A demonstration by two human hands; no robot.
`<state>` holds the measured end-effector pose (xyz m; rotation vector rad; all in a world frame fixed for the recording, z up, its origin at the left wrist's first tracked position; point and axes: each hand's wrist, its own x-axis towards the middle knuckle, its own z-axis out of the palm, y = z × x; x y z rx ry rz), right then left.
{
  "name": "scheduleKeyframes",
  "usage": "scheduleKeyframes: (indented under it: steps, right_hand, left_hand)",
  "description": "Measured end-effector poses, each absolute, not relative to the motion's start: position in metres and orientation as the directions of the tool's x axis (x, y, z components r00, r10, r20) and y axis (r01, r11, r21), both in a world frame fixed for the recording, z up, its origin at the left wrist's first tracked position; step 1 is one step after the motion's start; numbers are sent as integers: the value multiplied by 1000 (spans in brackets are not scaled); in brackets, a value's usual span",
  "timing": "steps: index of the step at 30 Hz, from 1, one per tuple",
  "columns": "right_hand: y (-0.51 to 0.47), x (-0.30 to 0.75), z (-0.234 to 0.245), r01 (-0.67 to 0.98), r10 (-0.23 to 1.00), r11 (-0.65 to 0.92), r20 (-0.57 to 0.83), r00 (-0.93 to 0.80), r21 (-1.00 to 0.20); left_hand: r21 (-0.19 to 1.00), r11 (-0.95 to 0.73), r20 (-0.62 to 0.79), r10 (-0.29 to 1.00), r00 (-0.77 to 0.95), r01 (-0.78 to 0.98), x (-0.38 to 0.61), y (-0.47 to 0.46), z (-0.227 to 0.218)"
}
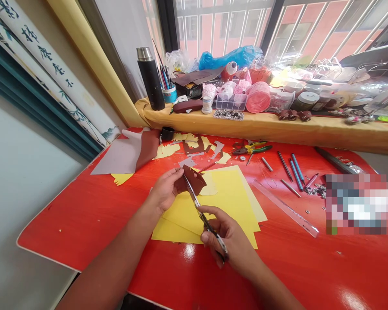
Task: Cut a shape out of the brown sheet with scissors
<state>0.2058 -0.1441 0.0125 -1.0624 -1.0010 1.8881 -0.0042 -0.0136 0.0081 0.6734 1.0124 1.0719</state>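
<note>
My left hand (164,189) pinches a small brown piece of leather-like sheet (194,180) above the red table (84,215). My right hand (228,239) is wrapped round the handles of a pair of scissors (200,213). The blades point up and away into the brown piece. Both hands hover over a stack of yellow paper sheets (226,202).
Brown and grey sheets (129,153) and yellow offcuts lie at the back left. Pliers (252,149), several pens (292,165) and a clear ruler (286,209) lie to the right. A black flask (150,77) and craft supplies crowd the yellow-covered sill (278,129).
</note>
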Motion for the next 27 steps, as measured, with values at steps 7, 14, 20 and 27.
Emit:
scheduleKeyframes:
  steps: [7,14,20,27]
  right_hand:
    - [-146,199,16,-165,862,-436,-359,-358,-884]
    - [-147,205,16,-196,891,-370,-287,-352,-908]
    - [-147,206,13,-199,899,-344,-260,-353,-918]
    - [-146,205,14,-213,905,-334,-249,-343,-918]
  left_hand:
    - [874,304,-316,948,33,-379,-2,-11,8]
    - [969,108,-128,989,-77,-223,-4,-8,3]
    - [978,69,-92,990,-111,-197,-4,-9,2]
    - [976,76,-100,989,-108,-206,-3,-10,3]
